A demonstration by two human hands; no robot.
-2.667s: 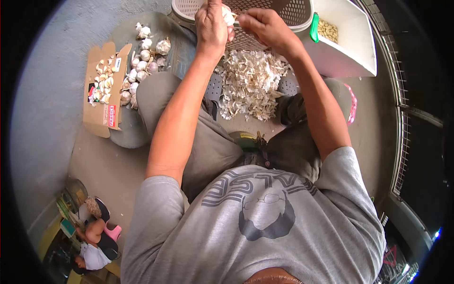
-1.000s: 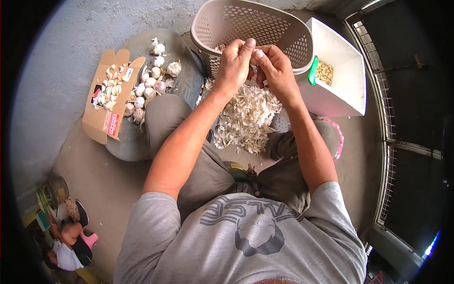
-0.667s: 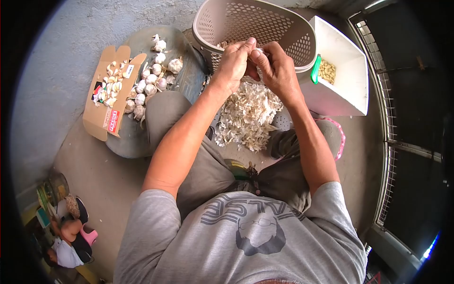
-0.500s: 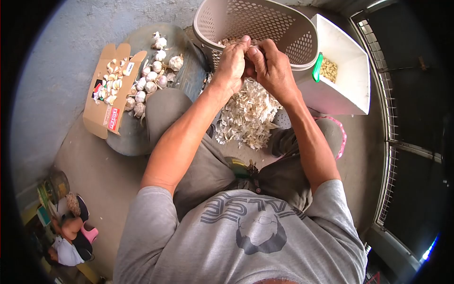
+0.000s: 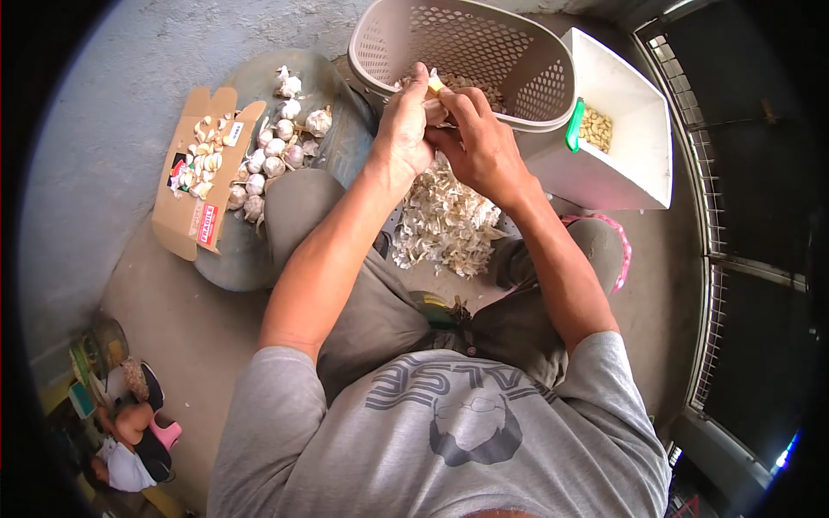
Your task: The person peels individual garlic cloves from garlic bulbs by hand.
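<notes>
At the near rim of the basket, a pale yellowish garlic clove with whitish skin on it shows between my hands. My left hand is closed on the clove, its thumb pointing up beside it. Bent fingers of my right hand press at the clove from the other side; part of their grip is hidden. Below both hands lies a heap of dry garlic skins. Whole garlic bulbs rest on a grey round surface to the left, beside a flattened cardboard box bearing loose cloves.
A perforated plastic basket holding skins stands ahead. Right of it, a white foam box contains peeled cloves, with a green handle at its edge. A metal grille runs along the right. Another person sits at lower left.
My right hand has turned and shifted slightly down and left, its fingers now spread along the clove. The clove has come into view between my hands, where it was hidden before.
</notes>
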